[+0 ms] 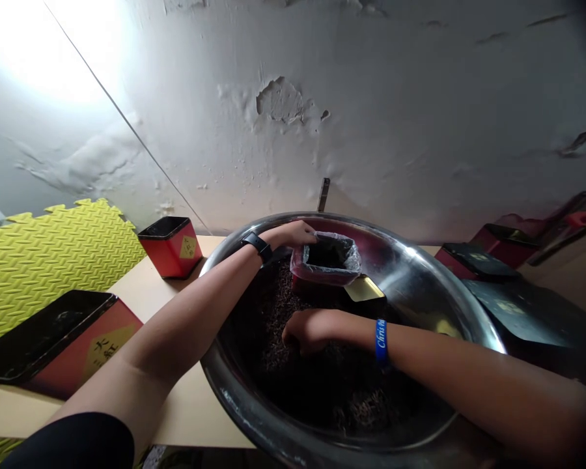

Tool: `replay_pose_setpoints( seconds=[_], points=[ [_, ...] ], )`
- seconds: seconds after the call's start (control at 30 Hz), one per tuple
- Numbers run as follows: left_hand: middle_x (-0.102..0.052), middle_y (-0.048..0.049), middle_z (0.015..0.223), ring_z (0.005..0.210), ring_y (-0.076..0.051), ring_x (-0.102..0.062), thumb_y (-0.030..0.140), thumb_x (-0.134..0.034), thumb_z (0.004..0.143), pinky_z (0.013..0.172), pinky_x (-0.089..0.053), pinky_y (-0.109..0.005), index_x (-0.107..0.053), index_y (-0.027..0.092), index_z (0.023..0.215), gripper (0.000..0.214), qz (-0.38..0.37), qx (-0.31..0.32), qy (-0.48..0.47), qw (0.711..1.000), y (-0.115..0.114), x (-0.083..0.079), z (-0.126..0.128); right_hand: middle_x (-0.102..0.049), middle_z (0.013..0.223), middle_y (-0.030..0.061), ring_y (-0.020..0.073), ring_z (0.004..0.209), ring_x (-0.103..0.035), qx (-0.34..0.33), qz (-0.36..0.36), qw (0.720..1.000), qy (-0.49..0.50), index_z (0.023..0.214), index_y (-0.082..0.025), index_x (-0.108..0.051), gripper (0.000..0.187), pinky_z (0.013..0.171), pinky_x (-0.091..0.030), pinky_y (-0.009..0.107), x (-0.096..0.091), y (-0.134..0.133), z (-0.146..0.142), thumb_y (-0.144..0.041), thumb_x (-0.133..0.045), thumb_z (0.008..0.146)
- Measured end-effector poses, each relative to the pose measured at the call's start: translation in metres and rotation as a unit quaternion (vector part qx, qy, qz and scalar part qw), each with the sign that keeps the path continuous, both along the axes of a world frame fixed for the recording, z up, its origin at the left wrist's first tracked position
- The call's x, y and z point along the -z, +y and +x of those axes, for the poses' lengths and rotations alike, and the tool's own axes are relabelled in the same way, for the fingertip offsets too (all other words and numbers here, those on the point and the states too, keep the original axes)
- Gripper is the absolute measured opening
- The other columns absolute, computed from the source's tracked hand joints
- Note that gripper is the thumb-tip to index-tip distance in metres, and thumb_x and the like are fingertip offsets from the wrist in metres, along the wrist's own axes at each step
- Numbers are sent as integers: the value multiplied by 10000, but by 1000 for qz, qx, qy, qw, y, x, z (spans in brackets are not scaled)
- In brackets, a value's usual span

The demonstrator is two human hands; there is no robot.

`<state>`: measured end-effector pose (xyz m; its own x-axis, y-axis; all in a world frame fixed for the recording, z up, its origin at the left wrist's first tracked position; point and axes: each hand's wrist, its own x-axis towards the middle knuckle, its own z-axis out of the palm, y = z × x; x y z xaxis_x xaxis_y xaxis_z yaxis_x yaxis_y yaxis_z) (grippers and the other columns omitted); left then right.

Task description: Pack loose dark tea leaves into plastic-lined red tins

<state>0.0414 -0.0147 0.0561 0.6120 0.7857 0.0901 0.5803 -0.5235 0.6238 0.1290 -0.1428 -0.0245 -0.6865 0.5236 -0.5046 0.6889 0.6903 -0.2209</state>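
Note:
A wide metal basin [239,417] holds a bed of dark, twisted loose tea leaves [276,312]. Inside it, toward the back, stands a red tin [300,285] lined with a clear plastic bag [351,272] folded over its rim. My left hand [297,233] grips the left rear corner of that lined tin, fingers closed at the rim. Lower down, my right hand [312,329] is curled into the tea leaves, its fingertips partly hidden among them. A gold-coloured flat piece [366,288] lies beside the tin, near its front right corner.
Two open red-and-black tins, one nearer [88,345] and one farther [173,251], stand left of the basin on a pale tabletop [185,407]. Several dark-lidded red tins [478,260] crowd the right side. Yellow foam matting [43,260] and a peeling wall [371,117] lie behind.

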Motion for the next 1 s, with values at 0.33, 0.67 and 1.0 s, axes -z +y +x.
replay_pose_setpoints(
  seconds=[0.33,0.67,1.0],
  points=[
    [-420,23,508,484,-77,-312,297,-519,675,470,-254,-234,-586,133,622,185,42,2,40,998,-2,-1,1,-665,909,6,139,763,-577,27,-22,977,211,996,-194,-673,343,678,-428,216,-78,6,25,-306,-649,672],
    [-558,2,630,548,-87,-415,214,-532,681,528,-344,-222,-658,119,776,184,34,29,28,999,-4,-3,-1,-657,926,68,181,795,-601,253,58,887,381,1083,-175,-625,434,696,-479,286,-122,26,77,-375,-640,698],
    [-477,7,538,509,-86,-340,253,-540,664,503,-261,-246,-618,137,622,146,-17,3,-7,1000,-14,-7,2,-649,1084,39,215,980,-579,174,252,928,210,1067,-234,-659,355,863,-420,328,-93,50,81,-205,-500,751]
  ],
)
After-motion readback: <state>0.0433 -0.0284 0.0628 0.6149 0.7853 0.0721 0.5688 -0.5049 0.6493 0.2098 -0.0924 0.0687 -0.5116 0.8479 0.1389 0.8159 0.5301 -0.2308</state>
